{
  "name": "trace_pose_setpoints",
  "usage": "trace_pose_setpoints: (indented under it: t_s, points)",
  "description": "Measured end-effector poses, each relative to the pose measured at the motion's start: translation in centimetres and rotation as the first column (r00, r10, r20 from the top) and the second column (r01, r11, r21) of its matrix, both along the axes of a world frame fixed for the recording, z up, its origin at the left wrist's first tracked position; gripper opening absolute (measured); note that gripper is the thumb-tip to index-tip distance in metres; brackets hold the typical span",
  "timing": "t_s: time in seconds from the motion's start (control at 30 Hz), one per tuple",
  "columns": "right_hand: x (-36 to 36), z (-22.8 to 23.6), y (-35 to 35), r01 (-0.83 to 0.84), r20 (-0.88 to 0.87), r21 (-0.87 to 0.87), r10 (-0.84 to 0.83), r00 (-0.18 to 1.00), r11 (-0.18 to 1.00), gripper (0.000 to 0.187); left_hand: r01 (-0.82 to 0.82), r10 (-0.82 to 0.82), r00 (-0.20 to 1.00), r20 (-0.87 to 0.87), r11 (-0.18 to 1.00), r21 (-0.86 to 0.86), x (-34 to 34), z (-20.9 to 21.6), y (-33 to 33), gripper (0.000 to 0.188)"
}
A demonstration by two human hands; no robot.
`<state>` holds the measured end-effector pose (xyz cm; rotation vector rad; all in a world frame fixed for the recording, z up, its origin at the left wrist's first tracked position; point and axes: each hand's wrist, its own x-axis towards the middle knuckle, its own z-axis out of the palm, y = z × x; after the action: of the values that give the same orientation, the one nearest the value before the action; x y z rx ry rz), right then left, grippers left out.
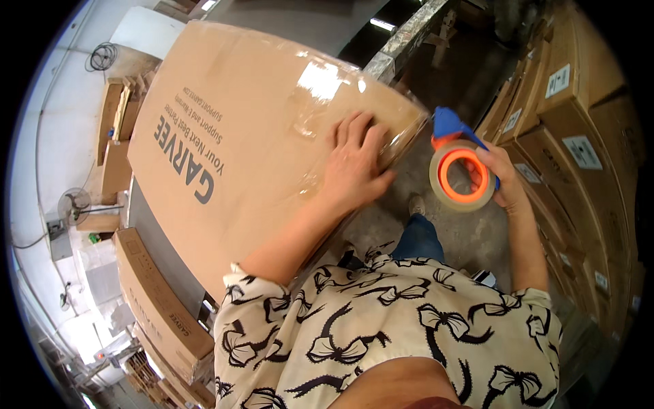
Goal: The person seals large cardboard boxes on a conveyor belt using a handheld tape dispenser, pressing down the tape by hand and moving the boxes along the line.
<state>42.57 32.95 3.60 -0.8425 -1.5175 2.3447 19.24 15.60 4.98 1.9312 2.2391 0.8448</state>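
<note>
A large flat brown cardboard box (259, 143) with dark printing lies before me, glossy clear tape over its near right end. My left hand (355, 160) rests on top of it close to that end, fingers spread, gripping nothing. Just off the box's right corner, my right hand (501, 174) is wrapped round the handle of a blue and orange tape dispenser (449, 123). It carries a wide roll of clear tape (439, 184) on an orange hub. The dispenser's blue head is beside the box corner; whether tape joins the two I cannot tell.
Stacked cartons (572, 150) with white labels form a wall on the right. The box lies on a grey table (160, 232); a metal rail (409, 41) runs beyond it. At the left are another long carton (160, 300) and a standing fan (75, 204). Concrete floor (456, 235) shows below the dispenser.
</note>
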Motion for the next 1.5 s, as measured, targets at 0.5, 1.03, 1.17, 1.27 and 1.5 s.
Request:
trace_pose_setpoints:
  t_s: [0.5,1.03,1.17,1.27,1.5]
  points:
    - [-5.1,1.9,-11.7,0.557,-0.047,0.041,-0.556,0.830,0.829,0.045,-0.054,-0.010,0.954,-0.299,0.977,-0.206,-13.5,0.6,-39.7,0.046]
    - [-8.9,0.3,-67.6,0.395,-0.056,0.101,-0.392,0.918,0.913,0.062,0.069,-0.031,0.978,-0.205,0.981,0.182,-16.1,-4.0,-40.2,0.039]
    - [-10.7,-0.5,-75.3,0.337,0.004,0.130,-0.341,0.940,0.932,0.065,0.032,-0.085,0.888,0.452,0.992,0.124,-14.8,-1.9,-40.3,0.033]
    - [-12.8,-0.9,-75.6,0.361,-0.029,0.156,-0.361,0.932,0.920,0.062,0.270,-0.353,0.906,0.233,0.906,0.325,-12.2,0.5,-41.6,0.029]
    - [-21.5,-4.4,-65.9,0.434,-0.215,-0.011,-0.426,0.879,0.901,0.038,0.828,-0.822,0.427,-0.377,0.523,-0.203,-2.9,2.8,-43.7,0.038]
